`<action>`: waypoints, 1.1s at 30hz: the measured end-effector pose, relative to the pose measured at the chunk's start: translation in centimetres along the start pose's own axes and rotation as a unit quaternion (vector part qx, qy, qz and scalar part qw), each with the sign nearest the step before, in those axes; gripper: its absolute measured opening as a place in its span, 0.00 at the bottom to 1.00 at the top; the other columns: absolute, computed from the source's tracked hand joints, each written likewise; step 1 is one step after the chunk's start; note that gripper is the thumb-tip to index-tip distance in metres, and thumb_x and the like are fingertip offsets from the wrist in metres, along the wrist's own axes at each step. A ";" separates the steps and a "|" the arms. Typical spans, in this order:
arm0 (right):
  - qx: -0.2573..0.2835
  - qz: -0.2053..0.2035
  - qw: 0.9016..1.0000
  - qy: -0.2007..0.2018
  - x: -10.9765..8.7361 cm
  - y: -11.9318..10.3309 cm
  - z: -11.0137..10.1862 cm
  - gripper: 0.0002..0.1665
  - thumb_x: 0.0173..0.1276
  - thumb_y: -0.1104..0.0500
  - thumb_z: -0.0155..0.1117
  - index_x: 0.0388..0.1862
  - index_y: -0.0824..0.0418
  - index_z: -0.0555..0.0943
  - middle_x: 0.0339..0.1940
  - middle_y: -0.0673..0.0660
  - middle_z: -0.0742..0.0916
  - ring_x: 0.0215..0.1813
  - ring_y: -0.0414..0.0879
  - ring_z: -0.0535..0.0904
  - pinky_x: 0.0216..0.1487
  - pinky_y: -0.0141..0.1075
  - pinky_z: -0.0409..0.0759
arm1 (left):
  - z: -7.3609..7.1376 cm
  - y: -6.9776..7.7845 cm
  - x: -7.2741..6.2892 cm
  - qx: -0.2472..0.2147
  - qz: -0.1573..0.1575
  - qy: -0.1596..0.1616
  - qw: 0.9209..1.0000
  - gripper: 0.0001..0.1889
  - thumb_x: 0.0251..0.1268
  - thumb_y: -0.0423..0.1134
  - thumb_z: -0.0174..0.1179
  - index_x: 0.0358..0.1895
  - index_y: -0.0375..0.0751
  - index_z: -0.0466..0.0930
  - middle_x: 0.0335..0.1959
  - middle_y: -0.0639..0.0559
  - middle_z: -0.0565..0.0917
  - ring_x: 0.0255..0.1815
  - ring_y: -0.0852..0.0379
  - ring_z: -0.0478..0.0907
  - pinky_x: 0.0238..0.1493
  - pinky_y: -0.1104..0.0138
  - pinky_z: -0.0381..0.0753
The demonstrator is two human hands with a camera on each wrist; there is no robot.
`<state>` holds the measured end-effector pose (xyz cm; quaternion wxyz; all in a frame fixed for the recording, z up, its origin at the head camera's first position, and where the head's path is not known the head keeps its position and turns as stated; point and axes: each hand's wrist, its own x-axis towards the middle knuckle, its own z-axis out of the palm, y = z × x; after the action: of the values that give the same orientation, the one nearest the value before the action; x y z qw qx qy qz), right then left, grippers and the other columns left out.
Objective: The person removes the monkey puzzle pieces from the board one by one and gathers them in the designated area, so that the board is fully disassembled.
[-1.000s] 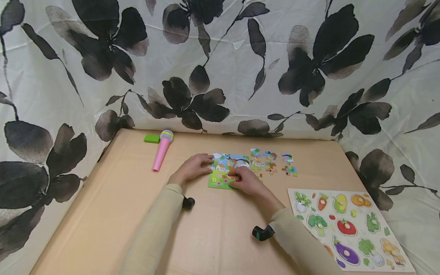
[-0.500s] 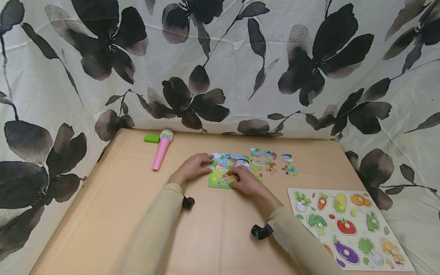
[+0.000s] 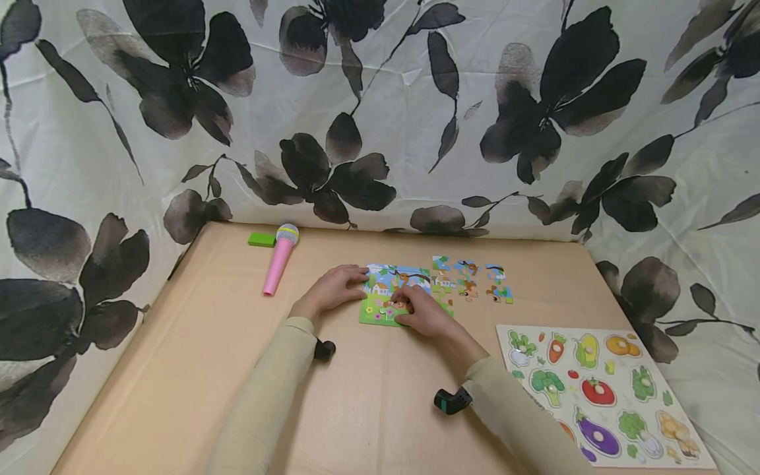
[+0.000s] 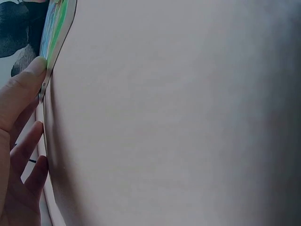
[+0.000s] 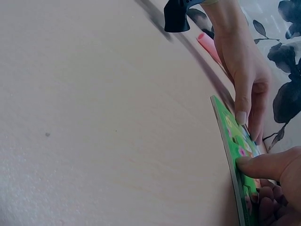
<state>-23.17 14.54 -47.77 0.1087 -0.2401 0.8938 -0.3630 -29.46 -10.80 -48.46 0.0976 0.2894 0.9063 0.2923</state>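
A jigsaw board point(image 3: 375, 318) with a bright cartoon picture lies flat on the table, partly covered by the hands. The left hand point(image 3: 334, 289) rests at its left side, thumb and fingertips touching the edge, the fingers fairly straight. Over the lower middle of the board, the right hand point(image 3: 426, 313) pinches a small puzzle piece, mostly hidden under the fingers. In the right wrist view the right thumb point(image 5: 265, 165) presses at the green part of the picture, the other fingers curled. Loose puzzle pieces point(image 3: 468, 290) lie just beyond the board's right side.
A pink toy microphone point(image 3: 278, 267) and a green block point(image 3: 262, 239) lie at the back left. A white vegetable puzzle board point(image 3: 611, 369) covers the front right. Floral cloth point(image 3: 415, 132) hangs behind the table point(image 3: 368, 409).
The right hand has shifted very slightly left over the board, its fingers staying at the same spot. The left hand has not moved.
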 end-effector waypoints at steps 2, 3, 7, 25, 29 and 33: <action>0.003 -0.007 1.000 0.000 0.0 0.0 0.0 0.17 0.64 0.65 0.68 0.51 0.64 0.78 0.38 0.58 0.75 0.36 0.46 0.64 0.38 0.36 0.66 | 0.0 0.0 0.0 -0.001 0.000 0.000 1.000 0.25 0.64 0.46 0.65 0.62 0.38 0.78 0.70 0.50 0.71 0.74 0.48 0.60 0.75 0.53 0.56; 0.002 -0.009 1.000 0.000 0.0 -0.1 0.0 0.16 0.64 0.65 0.68 0.50 0.64 0.78 0.37 0.58 0.75 0.35 0.46 0.64 0.38 0.37 0.66 | 0.0 0.0 0.0 -0.001 -0.001 0.000 1.000 0.25 0.64 0.46 0.65 0.62 0.38 0.78 0.70 0.50 0.71 0.74 0.48 0.60 0.75 0.53 0.56; 0.000 -0.008 1.000 0.000 0.0 -0.1 0.0 0.12 0.64 0.65 0.68 0.47 0.62 0.80 0.34 0.57 0.73 0.34 0.46 0.63 0.38 0.37 0.65 | 0.0 0.1 -0.1 -0.003 -0.003 -0.002 1.000 0.25 0.64 0.46 0.65 0.62 0.39 0.78 0.70 0.51 0.71 0.74 0.48 0.60 0.75 0.53 0.55; 0.019 0.035 0.999 0.017 0.0 -0.6 0.3 0.16 0.61 0.68 0.69 0.48 0.58 0.86 0.39 0.57 0.74 0.37 0.47 0.63 0.38 0.37 0.65 | -0.1 0.2 0.0 0.007 0.006 -0.001 1.000 0.25 0.65 0.45 0.65 0.63 0.38 0.78 0.70 0.49 0.71 0.74 0.47 0.60 0.74 0.52 0.56; 0.025 0.057 0.998 0.024 0.0 -0.7 0.5 0.16 0.60 0.67 0.70 0.47 0.55 0.87 0.39 0.55 0.74 0.38 0.46 0.64 0.39 0.37 0.65 | -0.1 0.2 0.0 0.008 0.008 -0.001 1.000 0.25 0.65 0.45 0.65 0.63 0.37 0.78 0.70 0.49 0.71 0.74 0.46 0.60 0.74 0.52 0.56; 0.030 0.057 0.998 0.024 0.0 -0.7 0.5 0.17 0.61 0.67 0.68 0.49 0.56 0.87 0.42 0.54 0.77 0.41 0.47 0.67 0.41 0.38 0.67 | -0.1 0.2 0.0 0.008 0.002 -0.004 1.000 0.25 0.65 0.46 0.65 0.63 0.38 0.78 0.70 0.50 0.71 0.74 0.48 0.60 0.75 0.53 0.55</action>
<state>-22.74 13.85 -47.62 0.1152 -0.1771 0.8970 -0.3882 -29.38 -10.73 -48.21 0.0980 0.2929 0.9075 0.2846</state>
